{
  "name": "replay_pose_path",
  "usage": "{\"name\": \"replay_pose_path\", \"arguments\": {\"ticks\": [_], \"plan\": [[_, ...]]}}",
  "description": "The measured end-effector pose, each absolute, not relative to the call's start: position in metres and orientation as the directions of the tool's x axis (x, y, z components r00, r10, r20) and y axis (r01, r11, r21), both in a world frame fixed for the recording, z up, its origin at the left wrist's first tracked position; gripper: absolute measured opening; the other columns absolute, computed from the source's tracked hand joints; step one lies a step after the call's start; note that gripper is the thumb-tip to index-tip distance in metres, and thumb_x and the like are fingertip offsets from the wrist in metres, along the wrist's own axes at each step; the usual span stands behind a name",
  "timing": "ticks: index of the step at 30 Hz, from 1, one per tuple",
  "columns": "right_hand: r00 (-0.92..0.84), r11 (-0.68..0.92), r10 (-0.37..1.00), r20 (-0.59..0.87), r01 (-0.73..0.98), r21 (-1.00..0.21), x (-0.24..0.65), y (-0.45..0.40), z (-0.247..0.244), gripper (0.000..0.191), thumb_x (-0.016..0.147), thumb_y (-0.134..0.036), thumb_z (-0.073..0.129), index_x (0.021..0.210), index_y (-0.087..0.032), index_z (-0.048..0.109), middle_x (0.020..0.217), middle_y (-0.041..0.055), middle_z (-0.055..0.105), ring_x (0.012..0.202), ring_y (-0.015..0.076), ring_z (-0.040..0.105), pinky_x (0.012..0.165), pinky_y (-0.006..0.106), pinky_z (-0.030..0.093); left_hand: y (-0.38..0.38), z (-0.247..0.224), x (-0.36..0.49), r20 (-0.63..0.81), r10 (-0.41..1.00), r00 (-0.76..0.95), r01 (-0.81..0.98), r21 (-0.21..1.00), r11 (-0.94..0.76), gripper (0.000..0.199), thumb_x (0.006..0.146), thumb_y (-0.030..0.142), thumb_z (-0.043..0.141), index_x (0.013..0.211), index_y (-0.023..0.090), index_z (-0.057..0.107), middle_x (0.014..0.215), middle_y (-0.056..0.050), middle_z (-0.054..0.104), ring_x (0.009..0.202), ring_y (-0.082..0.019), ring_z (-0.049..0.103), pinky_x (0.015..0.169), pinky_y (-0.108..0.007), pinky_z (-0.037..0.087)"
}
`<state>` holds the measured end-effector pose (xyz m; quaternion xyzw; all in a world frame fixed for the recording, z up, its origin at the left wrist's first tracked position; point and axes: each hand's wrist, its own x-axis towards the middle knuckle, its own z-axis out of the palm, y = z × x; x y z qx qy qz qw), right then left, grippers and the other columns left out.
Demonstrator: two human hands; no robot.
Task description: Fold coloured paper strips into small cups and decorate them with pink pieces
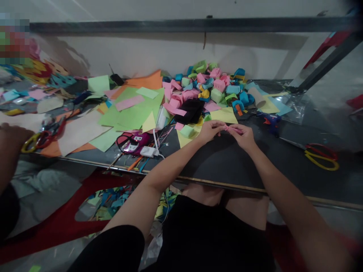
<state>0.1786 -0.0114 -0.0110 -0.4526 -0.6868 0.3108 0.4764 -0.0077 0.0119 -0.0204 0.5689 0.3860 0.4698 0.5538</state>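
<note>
A small pink paper piece (234, 130) is pinched between both hands above the dark table. My left hand (212, 130) closes its fingertips on its left end. My right hand (244, 136) grips the right part, and its fingers cover some of the paper. Just behind the hands lies a yellow sheet (224, 115). A pale green folded piece (187, 131) rests to the left of my left hand. Beyond them is a heap of folded pink, blue, green and yellow paper pieces (217, 85), with a black cloth-like item (193, 110) at its front.
Scissors (321, 155) and a blue glue gun (270, 121) lie to the right. On the left are green sheets (127, 113), a purple power strip (137, 143) and other scissors (42, 139) near another person's hand (14, 138). A metal bar (181, 25) crosses above.
</note>
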Motion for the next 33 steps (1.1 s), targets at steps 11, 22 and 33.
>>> {"name": "replay_pose_path", "arguments": {"ticks": [11, 22, 33], "plan": [[-0.125, 0.455, 0.89, 0.439, 0.31, -0.835, 0.179, -0.008, -0.01, 0.029, 0.082, -0.051, 0.074, 0.081, -0.022, 0.075, 0.087, 0.0062, 0.073, 0.082, 0.0212, 0.068, 0.082, 0.037, 0.056, 0.012, -0.019, -0.009, 0.129, 0.928, 0.35, -0.124, 0.988, -0.09, 0.02, 0.085, 0.033, 0.077, 0.086, 0.014, 0.072, 0.074, 0.001, 0.068, 0.05, -0.002, 0.047, 0.051, -0.02, 0.037], [-0.267, 0.457, 0.87, 0.413, 0.128, -0.88, 0.183, -0.003, -0.014, 0.045, 0.068, -0.07, 0.082, 0.072, -0.025, 0.077, 0.098, 0.0082, 0.068, 0.102, 0.025, 0.065, 0.093, 0.042, 0.053, 0.009, -0.019, -0.013, 0.166, 0.85, 0.499, -0.233, 0.971, -0.052, 0.055, 0.061, 0.064, 0.089, 0.075, 0.013, 0.074, 0.068, -0.002, 0.068, 0.063, -0.008, 0.061, 0.064, -0.022, 0.048], [-0.216, 0.468, 0.875, 0.433, 0.158, -0.869, 0.179, -0.007, -0.011, 0.039, 0.072, -0.062, 0.082, 0.073, -0.024, 0.073, 0.088, 0.0059, 0.069, 0.086, 0.0215, 0.067, 0.084, 0.039, 0.056, 0.011, -0.021, -0.014, 0.138, 0.875, 0.465, -0.19, 0.98, -0.053, 0.044, 0.073, 0.053, 0.087, 0.082, 0.011, 0.078, 0.069, -0.003, 0.07, 0.066, -0.01, 0.064, 0.065, -0.024, 0.05]]}}
